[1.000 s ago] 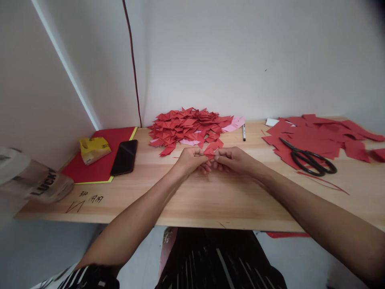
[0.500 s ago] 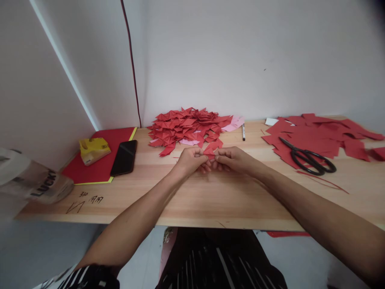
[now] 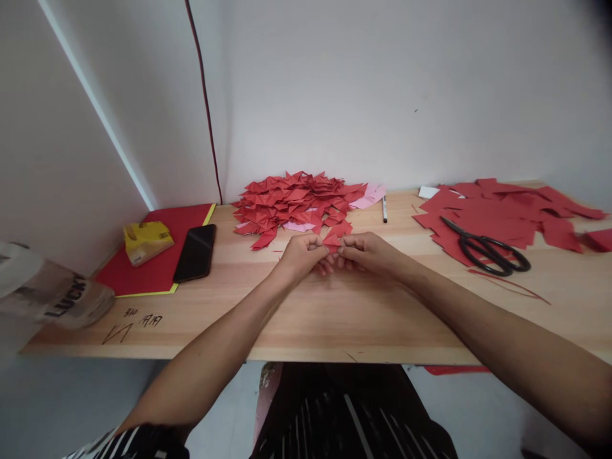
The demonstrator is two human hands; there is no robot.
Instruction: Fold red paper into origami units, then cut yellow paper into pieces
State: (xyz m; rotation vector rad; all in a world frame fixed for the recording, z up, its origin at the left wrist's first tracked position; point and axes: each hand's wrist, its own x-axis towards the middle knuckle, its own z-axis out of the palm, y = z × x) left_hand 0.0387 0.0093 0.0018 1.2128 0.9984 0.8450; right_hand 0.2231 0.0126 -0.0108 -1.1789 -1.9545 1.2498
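A small folded piece of red paper (image 3: 331, 241) is pinched between my two hands, just above the table. My left hand (image 3: 306, 252) is closed on its left side, thumb and fingers pressed together. On its right side my right hand (image 3: 362, 249) grips it the same way. The lower fingers of both hands curl beneath the paper, partly hidden. Right behind the hands lies a heap of folded red paper pieces (image 3: 291, 201), with some pink paper (image 3: 370, 195) showing at its edge.
Black-handled scissors (image 3: 492, 252) rest on flat red paper sheets (image 3: 502, 213) at the right. A marker (image 3: 384, 209) lies by the pink paper. At the left are a phone (image 3: 196, 253), a yellow packet (image 3: 147, 242), a red folder (image 3: 138, 274) and a clear bottle (image 3: 71, 299).
The view has shifted slightly, so the table items appear a little further left. Both hands keep their pinch on the red paper, with hardly any movement.
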